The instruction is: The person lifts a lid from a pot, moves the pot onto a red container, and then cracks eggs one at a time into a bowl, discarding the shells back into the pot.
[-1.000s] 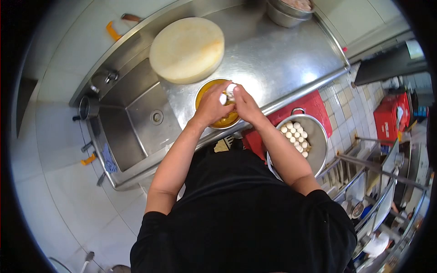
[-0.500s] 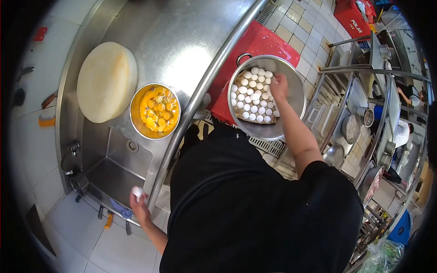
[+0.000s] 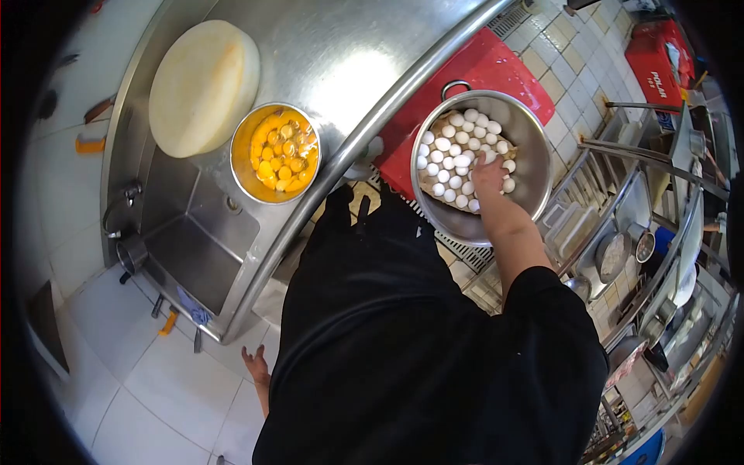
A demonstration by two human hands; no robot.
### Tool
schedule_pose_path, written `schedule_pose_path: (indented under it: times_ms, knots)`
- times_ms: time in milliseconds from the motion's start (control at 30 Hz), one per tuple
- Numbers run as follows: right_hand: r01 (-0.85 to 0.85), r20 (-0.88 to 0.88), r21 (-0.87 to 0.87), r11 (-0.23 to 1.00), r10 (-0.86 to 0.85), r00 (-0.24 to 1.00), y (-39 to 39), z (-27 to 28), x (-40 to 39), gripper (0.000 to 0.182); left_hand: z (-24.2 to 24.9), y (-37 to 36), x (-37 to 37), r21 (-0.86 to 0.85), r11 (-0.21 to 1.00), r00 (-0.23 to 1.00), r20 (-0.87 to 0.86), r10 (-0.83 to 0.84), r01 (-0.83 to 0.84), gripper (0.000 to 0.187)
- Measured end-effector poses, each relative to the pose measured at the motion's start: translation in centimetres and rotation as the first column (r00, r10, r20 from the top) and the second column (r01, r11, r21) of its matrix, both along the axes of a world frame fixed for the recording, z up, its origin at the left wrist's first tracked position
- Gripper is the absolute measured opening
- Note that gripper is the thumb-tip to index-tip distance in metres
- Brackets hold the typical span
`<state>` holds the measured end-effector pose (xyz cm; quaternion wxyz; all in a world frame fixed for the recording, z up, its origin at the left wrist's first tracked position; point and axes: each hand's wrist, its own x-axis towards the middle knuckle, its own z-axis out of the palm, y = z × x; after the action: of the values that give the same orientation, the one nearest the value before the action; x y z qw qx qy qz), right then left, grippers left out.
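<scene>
My right hand (image 3: pixel 488 178) reaches into a big steel pot (image 3: pixel 531 186), its fingers closed around a white egg (image 3: pixel 490 156) among several others. These white eggs (image 3: pixel 453 147) sit on a brownish tray inside the pot, partly hidden by the hand. Away from the counter, low and near my body, my left hand (image 3: pixel 257 364) hangs with fingers apart and nothing in it. A round steel container (image 3: pixel 235 163) on the counter, by the sink, holds cracked eggs with orange yolks (image 3: pixel 283 151).
A thick round white board (image 3: pixel 198 89) lies on the steel counter (image 3: pixel 310 46), beyond the sink (image 3: pixel 190 256). Beneath the pot is a red surface (image 3: pixel 504 70). Metal racks (image 3: pixel 581 209) with pans stand to the right, and a red cooler (image 3: pixel 655 66) at the far right.
My left hand has moved down, away from the sink edge, and the white egg it held is gone from it. My right hand has gone deeper among the eggs. The view has shifted.
</scene>
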<state>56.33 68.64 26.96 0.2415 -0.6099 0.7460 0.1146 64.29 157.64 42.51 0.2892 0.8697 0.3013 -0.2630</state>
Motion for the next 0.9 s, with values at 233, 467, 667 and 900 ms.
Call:
schedule_pose_path:
  times_ms: [233,467,667,900]
  knots:
    - [0.097,0.378,-0.172,0.98,-0.025,0.925,-1.4,-3.8,-0.4,0.071,9.0,-11.3,4.9,0.186,0.972,0.981,0.156,0.118,-0.146,0.08]
    - [-0.042,0.912,-0.215,0.976,0.216,0.349,0.7,7.8,7.9,0.036,9.4,-16.9,15.1,-0.018,0.999,0.833,0.553,-0.024,0.04,0.061]
    - [-0.616,0.522,-0.633,0.469,0.846,0.109,7.4,18.3,17.0,0.034,13.4,-37.6,24.8,-0.067,0.888,0.668,0.685,-0.291,0.455,0.056]
    - [-0.636,0.444,-0.644,0.425,0.885,0.141,9.2,15.6,19.4,0.042,12.8,-50.3,26.9,-0.141,0.67,0.496,0.783,-0.374,0.728,0.051]
